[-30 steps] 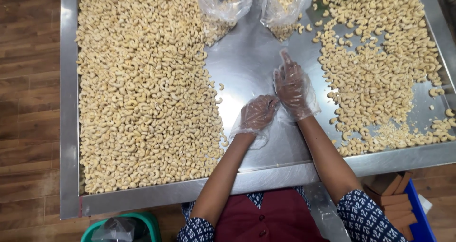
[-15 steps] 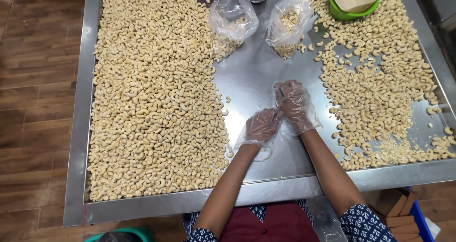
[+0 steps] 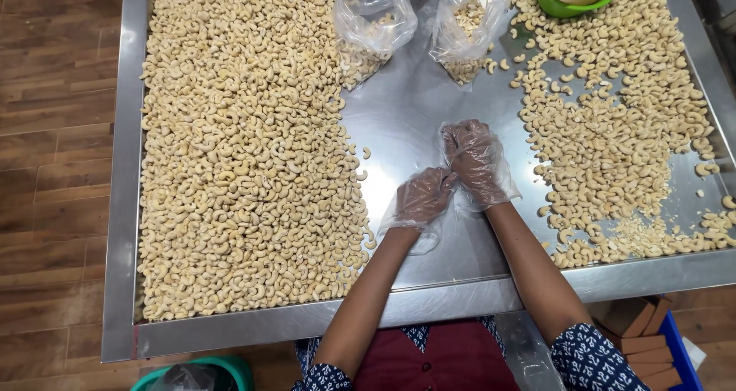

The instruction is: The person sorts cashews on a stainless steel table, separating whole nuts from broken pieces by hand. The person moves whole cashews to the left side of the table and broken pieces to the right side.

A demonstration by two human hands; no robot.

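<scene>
On the rimmed steel bench (image 3: 123,207) lay two spreads of pale cashew kernels: the dense left heap (image 3: 245,146) and a thinner right one (image 3: 621,115). Between them stood two clear plastic bags (image 3: 376,15). The gloved left hand (image 3: 424,197) and right hand (image 3: 475,161), both curled, touched fingertips over bare metal, drawn nearer than before.

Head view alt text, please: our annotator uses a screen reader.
Two gloved hands, left and right, meet over the bare middle of a steel table. Cashews lie heaped on both sides, with two clear bags behind.
</scene>
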